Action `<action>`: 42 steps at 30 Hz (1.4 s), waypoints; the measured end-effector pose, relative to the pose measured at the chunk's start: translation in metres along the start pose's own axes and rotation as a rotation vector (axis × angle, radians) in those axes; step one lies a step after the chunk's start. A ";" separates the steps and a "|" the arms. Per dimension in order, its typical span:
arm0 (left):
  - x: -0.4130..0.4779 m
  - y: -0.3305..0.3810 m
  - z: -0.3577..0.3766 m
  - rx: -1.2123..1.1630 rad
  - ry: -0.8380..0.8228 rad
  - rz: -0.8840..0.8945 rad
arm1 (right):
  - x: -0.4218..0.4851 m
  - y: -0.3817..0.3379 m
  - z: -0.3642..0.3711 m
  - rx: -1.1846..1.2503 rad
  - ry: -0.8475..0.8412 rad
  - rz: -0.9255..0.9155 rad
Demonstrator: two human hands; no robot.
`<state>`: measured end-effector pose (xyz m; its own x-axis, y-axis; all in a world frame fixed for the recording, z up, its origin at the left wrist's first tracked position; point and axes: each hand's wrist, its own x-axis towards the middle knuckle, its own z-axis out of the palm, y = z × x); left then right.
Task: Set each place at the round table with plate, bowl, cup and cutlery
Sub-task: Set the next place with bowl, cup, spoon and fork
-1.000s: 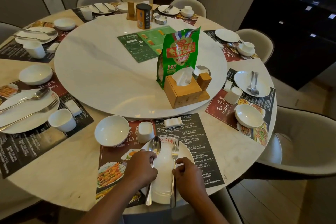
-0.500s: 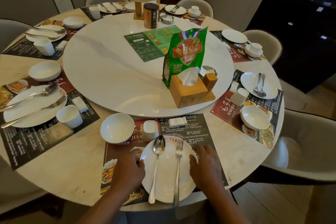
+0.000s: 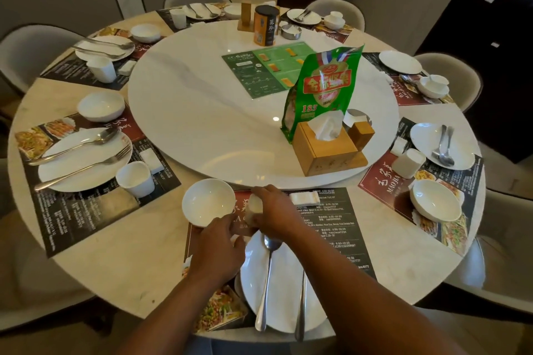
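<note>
Now right hand [image 3: 278, 212] grips smooth white cup [image 3: 255, 205].

**Hands at work on a place setting**

At the near edge of a round tabletop [image 3: 138, 277], a person's right hand [image 3: 277, 212] curls its fingers [image 3: 261, 192] round a small white cup [image 3: 253, 204] above a white plate [image 3: 285, 291] that carries a spoon [image 3: 266, 277] and a fork [image 3: 301, 305]. The left hand [image 3: 215, 251] reaches to the near rim of a white bowl [image 3: 208, 202] just beside the cup. All sit on a printed placemat [image 3: 331, 228]. Behind, a marble turntable [image 3: 202, 112] bears a green bag [image 3: 323, 89] and a wooden tissue box [image 3: 323, 150].
</note>
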<state>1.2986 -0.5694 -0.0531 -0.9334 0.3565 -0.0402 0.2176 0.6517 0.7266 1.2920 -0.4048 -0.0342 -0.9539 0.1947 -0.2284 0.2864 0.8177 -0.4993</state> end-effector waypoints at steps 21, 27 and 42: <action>0.041 0.110 0.045 -0.571 -0.124 -0.160 | -0.068 0.083 -0.088 0.224 0.212 -0.038; 0.037 0.144 0.078 -0.261 -0.113 0.016 | -0.062 0.119 -0.098 -0.043 0.237 -0.048; 0.040 0.108 0.116 0.433 -0.186 0.248 | -0.041 0.207 -0.092 0.228 0.008 0.080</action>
<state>1.3179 -0.4069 -0.0562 -0.7812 0.6220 -0.0523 0.5600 0.7354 0.3817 1.3824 -0.1939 -0.0514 -0.9279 0.2585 -0.2687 0.3728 0.6564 -0.6559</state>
